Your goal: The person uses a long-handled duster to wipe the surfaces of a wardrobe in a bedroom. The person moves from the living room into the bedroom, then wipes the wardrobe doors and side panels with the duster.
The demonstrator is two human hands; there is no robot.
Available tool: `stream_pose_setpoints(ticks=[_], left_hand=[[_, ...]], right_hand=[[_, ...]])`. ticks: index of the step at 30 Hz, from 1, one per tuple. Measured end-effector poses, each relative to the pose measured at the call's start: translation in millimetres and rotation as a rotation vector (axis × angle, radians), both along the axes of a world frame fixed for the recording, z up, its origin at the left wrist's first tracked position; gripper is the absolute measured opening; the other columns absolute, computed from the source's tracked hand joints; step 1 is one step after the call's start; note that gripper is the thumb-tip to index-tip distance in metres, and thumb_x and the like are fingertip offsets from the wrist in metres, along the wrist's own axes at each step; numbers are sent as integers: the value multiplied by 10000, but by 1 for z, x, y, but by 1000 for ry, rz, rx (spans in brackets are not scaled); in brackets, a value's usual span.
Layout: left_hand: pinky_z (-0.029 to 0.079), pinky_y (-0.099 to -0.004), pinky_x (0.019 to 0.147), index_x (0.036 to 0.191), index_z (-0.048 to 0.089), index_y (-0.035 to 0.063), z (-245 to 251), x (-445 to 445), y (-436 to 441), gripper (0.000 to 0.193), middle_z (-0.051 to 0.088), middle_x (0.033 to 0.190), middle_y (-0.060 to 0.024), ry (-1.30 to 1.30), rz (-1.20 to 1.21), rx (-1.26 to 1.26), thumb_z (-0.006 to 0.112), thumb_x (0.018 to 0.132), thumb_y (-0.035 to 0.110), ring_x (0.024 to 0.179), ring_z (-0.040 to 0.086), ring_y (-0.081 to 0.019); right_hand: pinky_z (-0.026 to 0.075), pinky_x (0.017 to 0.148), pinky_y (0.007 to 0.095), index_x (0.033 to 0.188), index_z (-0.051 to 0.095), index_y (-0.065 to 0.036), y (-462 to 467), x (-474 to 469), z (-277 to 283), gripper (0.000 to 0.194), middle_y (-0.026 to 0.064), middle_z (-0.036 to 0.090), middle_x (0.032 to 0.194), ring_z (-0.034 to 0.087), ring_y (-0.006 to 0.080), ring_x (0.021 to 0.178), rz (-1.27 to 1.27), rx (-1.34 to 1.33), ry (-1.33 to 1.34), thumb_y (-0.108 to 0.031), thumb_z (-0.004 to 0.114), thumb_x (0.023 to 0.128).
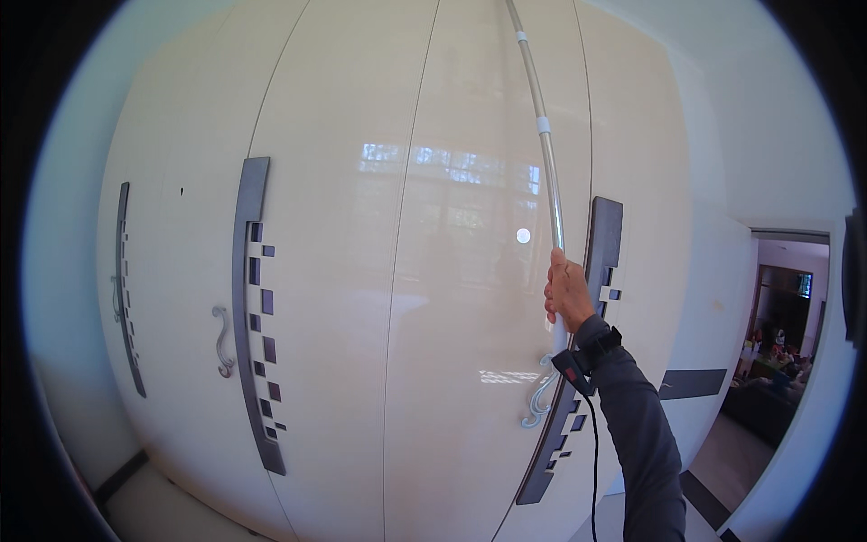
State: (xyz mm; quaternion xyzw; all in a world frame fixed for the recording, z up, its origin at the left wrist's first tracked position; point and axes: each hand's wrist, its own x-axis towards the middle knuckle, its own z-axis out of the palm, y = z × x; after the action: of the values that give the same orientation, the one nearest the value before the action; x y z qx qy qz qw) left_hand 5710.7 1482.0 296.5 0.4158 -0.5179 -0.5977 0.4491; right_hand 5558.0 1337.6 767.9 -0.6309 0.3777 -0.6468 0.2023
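Note:
My right hand [569, 290] grips a metal telescopic pole [552, 183] near its lower end, thumb pointing up along the shaft. White collars join the pole's sections, and its top runs out past the upper edge of the view. Behind it stands a tall, glossy cream wardrobe [325, 284]. A curved metal handle [538, 400] on a wardrobe door lies just below my right hand. A black device [572, 371] with a hanging cable sits at my right wrist. My left hand is out of view.
Dark strips with small squares [252, 325] decorate the wardrobe doors. Another curved handle [222, 342] is at the left. An open doorway [779, 366] on the right shows a further room with furniture. Tiled floor [169, 511] runs along the wardrobe's base.

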Motion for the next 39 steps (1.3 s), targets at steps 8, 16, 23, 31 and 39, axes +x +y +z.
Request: stream_pose_setpoints(ticks=[8,16,23,31,39], left_hand=[[453,-300,454,741,601,-44,-25,3,7,274,585,596,-102,-50,-4,50,560,882,187,491,545,-145],[462,-325,476,752,599,-45,-54,28,25,260,585,625,-106,-116,81,147,554,891,170,515,543,-169],[459,-339,474,796,595,-60,-83,74,53,254,594,664,-130,-177,130,292,554,897,170,522,540,-183],[452,-332,471,746,575,-42,-80,66,40,285,577,629,-105,-106,162,226,547,913,187,508,528,-166],[467,-315,556,919,587,-33,-40,65,13,301,592,704,-93,-70,323,-75,531,930,262,596,557,-160]], right_hand=[[356,488,442,713,443,3,-14,-42,-144,465,164,447,535,486,349,505,-289,-156,360,-371,382,983],[378,425,383,698,464,-25,41,-33,-423,367,89,483,499,514,231,437,-398,59,95,-294,457,947],[352,510,459,765,521,-3,103,3,-570,265,217,500,616,435,383,550,-517,61,367,-182,427,937],[389,366,263,743,434,-46,31,20,-320,441,27,429,508,448,116,380,133,221,-117,-395,331,993],[423,382,264,757,417,-42,-11,85,-197,461,29,413,543,437,111,421,270,61,-292,-446,372,974]])
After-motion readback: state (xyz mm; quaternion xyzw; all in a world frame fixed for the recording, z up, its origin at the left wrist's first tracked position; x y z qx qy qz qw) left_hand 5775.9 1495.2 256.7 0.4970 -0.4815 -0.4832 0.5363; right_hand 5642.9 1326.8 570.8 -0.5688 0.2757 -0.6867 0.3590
